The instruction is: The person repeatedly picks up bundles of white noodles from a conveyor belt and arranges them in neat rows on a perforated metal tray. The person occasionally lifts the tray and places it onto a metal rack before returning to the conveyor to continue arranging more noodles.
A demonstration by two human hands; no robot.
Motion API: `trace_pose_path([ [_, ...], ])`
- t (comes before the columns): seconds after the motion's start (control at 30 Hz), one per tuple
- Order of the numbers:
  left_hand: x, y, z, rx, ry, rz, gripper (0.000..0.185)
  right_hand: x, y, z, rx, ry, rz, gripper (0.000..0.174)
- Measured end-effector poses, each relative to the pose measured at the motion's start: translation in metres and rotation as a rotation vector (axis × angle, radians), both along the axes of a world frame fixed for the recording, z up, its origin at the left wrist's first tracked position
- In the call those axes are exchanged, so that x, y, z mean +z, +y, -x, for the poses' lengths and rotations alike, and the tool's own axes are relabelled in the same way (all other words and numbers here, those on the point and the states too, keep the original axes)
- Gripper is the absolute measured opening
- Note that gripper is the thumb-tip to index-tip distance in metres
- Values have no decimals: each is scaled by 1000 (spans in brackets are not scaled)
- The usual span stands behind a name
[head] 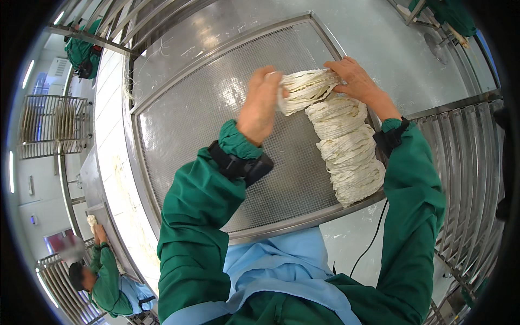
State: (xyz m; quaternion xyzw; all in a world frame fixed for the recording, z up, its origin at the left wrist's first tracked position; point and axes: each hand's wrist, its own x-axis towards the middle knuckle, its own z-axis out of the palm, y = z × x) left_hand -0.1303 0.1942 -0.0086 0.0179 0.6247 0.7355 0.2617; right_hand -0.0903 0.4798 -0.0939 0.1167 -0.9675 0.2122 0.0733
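Observation:
A bundle of pale noodles (308, 87) is stretched sideways between my hands, over the far part of a mesh tray (195, 122) with a metal frame. Its left end is in my left hand (258, 105), which is slightly blurred, with the fingers curled around the strands. My right hand (355, 81) grips the other end near the tray's right rim, thumb below and fingers above. Directly below that end, a row of folded noodle bundles (349, 150) runs down the right side of the tray, packed against one another. The tray's near edge lies just before my blue apron (276, 256).
Slatted metal racks (467, 162) stand close on the right, with another rack (134, 20) at upper left. A bright white lit surface (118, 162) borders the tray on the left. Beyond it, a co-worker (107, 276) handles pale noodles. A black cable (371, 239) hangs near my right arm.

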Motion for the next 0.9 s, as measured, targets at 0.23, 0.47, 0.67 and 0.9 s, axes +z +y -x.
trace_pose_path([
  [0.23, -3, 118, 16, -344, -193, -118, 37, 8, 1, -20, -109, -9, 384, 77],
  [0.47, -35, 92, 9, -216, 187, 41, 45, 34, 1, -44, -59, 261, 149, 59],
  [0.67, -95, 71, 20, -30, 1219, 800, 37, 11, -1, -17, 89, 285, -210, 28],
  [0.9, -151, 75, 11, 194, 1514, 1120, 29, 6, 17, -8, -29, 163, -173, 29],
])
